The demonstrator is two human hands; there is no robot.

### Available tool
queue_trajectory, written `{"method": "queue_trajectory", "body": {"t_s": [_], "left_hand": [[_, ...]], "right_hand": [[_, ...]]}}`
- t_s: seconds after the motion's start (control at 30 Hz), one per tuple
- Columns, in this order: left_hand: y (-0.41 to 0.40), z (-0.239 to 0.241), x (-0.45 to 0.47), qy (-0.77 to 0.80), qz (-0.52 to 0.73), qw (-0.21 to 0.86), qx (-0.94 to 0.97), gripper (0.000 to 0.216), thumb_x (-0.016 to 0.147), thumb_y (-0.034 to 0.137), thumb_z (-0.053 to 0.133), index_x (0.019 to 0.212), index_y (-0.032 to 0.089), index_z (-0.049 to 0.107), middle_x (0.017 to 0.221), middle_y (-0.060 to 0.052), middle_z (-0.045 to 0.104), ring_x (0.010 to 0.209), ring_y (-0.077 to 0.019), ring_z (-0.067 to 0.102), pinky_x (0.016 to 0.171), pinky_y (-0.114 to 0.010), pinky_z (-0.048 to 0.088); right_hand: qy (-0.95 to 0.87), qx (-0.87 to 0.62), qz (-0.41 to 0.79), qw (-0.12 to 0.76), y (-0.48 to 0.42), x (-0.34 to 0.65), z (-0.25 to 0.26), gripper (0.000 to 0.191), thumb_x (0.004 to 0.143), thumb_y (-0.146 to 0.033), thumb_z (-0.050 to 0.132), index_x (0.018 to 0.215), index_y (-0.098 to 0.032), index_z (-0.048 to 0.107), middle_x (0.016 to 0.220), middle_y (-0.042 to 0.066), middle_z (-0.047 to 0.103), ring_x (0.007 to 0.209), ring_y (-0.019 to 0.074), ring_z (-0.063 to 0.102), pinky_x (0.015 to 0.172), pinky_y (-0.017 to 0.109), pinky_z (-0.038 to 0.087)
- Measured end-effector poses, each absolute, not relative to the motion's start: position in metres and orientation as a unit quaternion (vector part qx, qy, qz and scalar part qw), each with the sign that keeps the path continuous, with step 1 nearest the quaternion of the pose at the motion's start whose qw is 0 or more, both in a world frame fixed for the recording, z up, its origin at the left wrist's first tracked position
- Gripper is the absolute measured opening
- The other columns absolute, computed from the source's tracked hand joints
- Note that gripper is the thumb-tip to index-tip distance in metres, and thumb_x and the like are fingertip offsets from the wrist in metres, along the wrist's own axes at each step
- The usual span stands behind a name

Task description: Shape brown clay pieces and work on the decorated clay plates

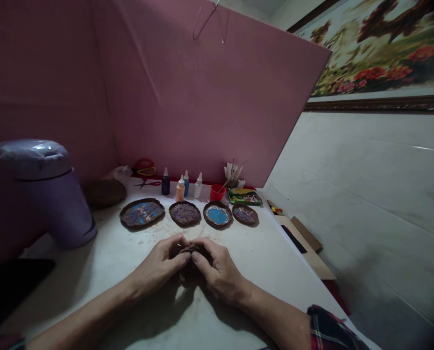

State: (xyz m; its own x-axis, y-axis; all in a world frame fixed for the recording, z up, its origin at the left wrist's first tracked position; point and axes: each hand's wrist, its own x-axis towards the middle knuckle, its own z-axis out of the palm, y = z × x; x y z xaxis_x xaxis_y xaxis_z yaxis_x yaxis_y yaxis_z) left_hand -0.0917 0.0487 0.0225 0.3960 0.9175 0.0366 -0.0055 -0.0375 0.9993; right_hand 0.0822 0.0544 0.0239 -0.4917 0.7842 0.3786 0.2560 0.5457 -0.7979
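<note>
Both hands meet at the middle of the white table [253, 272]. My left hand [164, 260] is closed, its thumb and fingers pinching the left side of a brown lump of clay [191, 249]. Against the right side of the same clay, my right hand [219, 267] presses with thumb and curled fingers. Most of the clay is hidden by the fingers, so its full shape cannot be made out. Beyond the hands lie shallow brown clay dishes in a row: a blue-streaked one [142, 214], a purple-marked one [185, 214], a bright blue one [217, 215] and a small one [245, 214].
Behind the dishes stand several paint bottles [180, 189], a red cup [217, 192] with a brush, and a green packet [245, 197]. Scissors [147, 183] and a large clay lump [105, 192] lie back left. A purple bin [63, 204] stands left; pink boards [202, 97] rise behind.
</note>
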Motion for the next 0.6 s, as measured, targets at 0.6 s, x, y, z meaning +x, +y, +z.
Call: {"method": "queue_trajectory", "body": {"t_s": [0.6], "left_hand": [[0.0503,0.02,-0.0896,0.39,0.398,0.566,0.608,0.02,0.082,0.035,0.056,0.078,0.017,0.05,0.068,0.002,0.057,0.057,-0.0129,0.056,0.051,-0.025,0.048]], "right_hand": [[-0.799,-0.333,0.338,0.369,0.0538,0.0832,0.0264,0.021,0.09,-0.023,0.051,0.108,-0.017,0.059,0.1,0.006,0.065,0.091,0.0154,0.06,0.082,0.027,0.046]]}}
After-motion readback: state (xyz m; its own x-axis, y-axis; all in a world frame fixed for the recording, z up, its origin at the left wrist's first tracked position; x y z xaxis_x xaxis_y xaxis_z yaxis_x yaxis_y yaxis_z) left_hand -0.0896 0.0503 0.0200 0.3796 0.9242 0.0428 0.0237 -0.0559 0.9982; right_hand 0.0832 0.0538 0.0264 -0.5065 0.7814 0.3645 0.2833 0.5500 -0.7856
